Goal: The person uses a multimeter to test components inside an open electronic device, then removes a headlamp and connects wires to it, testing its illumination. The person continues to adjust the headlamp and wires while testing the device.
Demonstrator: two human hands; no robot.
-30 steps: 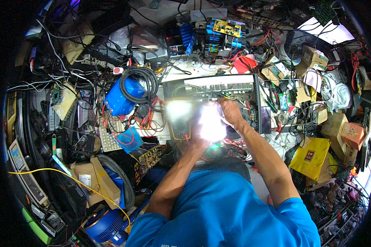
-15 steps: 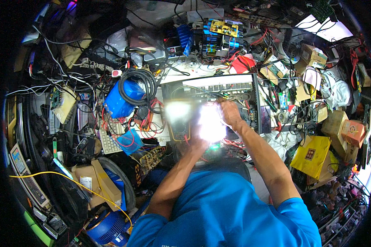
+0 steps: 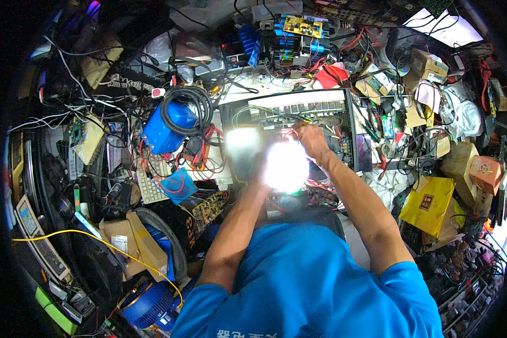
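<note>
Open case [image 3: 351, 127]: it lies in front of our body, uncovered, with a row of components [image 3: 307, 110] along its far side.
Right hand [image 3: 312, 142]: over the case's middle, fingers drawn in narrow; we cannot tell whether they pinch anything.
Left hand [image 3: 261, 177]: at the case's near edge, mostly lost in glare; we cannot tell its grip.
Bright glare [image 3: 287, 167]: over the case's near middle, between our hands, hiding whatever sits there.
Blue box [image 3: 169, 135]: left of the case, black cable coil [image 3: 208, 115] against it.
Yellow package [image 3: 428, 205]: right of the case, toward us.
Progress: the case is opened up; we judge the handwork inside unfinished, since both hands are at it, but how much remains we cannot tell.
</note>
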